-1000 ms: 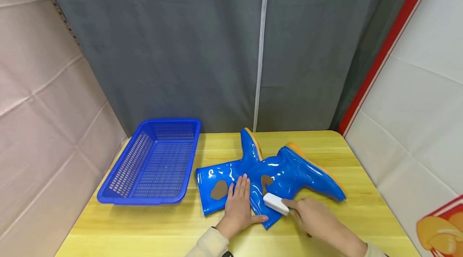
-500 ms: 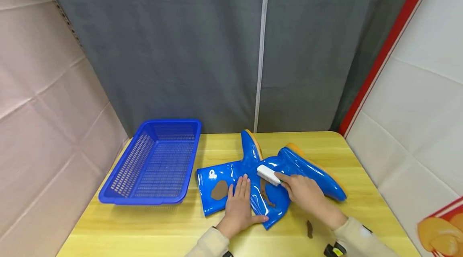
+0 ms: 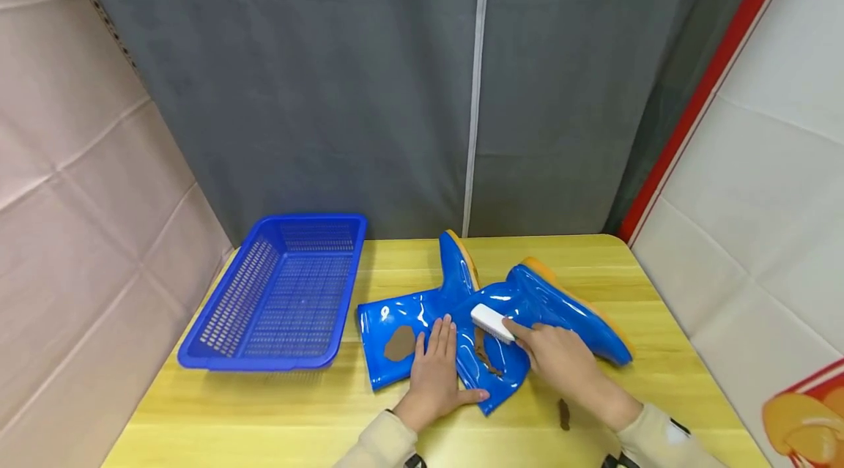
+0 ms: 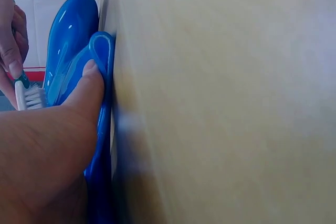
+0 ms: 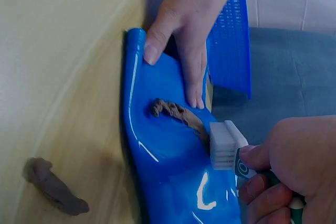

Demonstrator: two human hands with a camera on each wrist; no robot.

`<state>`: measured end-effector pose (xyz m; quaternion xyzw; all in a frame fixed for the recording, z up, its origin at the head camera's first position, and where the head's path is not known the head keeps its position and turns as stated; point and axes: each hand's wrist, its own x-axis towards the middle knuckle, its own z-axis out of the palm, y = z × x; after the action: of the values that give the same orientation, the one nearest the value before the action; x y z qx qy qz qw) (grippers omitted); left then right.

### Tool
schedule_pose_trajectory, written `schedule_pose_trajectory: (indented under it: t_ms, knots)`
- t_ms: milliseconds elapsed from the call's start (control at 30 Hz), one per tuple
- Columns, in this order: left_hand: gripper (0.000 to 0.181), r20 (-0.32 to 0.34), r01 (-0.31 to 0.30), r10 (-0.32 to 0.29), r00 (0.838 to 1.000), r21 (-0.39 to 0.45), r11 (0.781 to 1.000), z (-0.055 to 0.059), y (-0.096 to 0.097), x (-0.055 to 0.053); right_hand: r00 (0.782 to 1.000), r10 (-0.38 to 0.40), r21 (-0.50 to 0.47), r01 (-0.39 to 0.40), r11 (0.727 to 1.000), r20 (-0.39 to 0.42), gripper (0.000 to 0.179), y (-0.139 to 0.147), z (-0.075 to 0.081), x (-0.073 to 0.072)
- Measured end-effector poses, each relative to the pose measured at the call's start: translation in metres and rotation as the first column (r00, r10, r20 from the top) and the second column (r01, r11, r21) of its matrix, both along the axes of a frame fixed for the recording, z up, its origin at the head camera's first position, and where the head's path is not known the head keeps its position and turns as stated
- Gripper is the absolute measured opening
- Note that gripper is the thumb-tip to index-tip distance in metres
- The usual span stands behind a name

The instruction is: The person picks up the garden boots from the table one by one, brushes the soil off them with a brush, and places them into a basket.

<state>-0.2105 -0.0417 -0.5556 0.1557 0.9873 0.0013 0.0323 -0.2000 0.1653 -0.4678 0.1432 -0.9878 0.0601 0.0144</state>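
Observation:
Two glossy blue rain boots with orange soles lie on their sides, the right boot (image 3: 574, 318) overlapping the left boot (image 3: 395, 313). My left hand (image 3: 435, 380) presses on their shafts with straight fingers, its thumb near the right boot's opening. In my right hand (image 3: 560, 362) is a white scrubbing brush (image 3: 489, 322) with a green handle, gripped with the index finger along its back. The bristles (image 5: 222, 148) meet the end of a ragged brown, clay-like smear (image 5: 181, 115) on the right boot's shaft. A flat brown patch (image 3: 399, 344) sticks to the left boot.
A blue perforated plastic basket (image 3: 264, 364) stands at the left of the yellow wood-grain table (image 3: 264, 417). A loose brown lump (image 3: 564, 414) lies on the table beside my right forearm. Behind the table hangs a grey curtain (image 3: 330, 87).
The brush in my right hand has moved from the lower shaft up toward the ankle of the right boot. The brown smear now stretches further toward the boot's opening. My left hand stays put.

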Motion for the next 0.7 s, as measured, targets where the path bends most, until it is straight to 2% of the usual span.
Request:
schedule_pose_trajectory:
  t_ms: [167,367,533,700]
  knots:
    - [0.127,-0.003,-0.005,0.005,1.000,0.006,1.000,0.002,-0.001,0.001,1.000,0.027,0.001,-0.027,1.000,0.001,0.037,0.000,-0.006,0.007]
    - [0.126,-0.007,0.001,-0.001,1.000,0.031,1.000,0.004,-0.002,0.002,0.997,0.079,-0.029,-0.078,0.996,0.018,0.035,0.000,-0.023,0.020]
    - [0.126,0.015,0.003,-0.004,1.000,0.045,0.999,0.005,-0.001,0.004,0.998,0.038,-0.056,-0.036,0.998,0.040,0.034,0.005,-0.028,0.032]
    - [0.127,0.001,0.001,-0.001,1.000,0.035,0.999,0.003,0.001,0.003,0.988,-0.015,-0.083,0.028,0.996,0.152,0.034,0.013,-0.023,0.044]
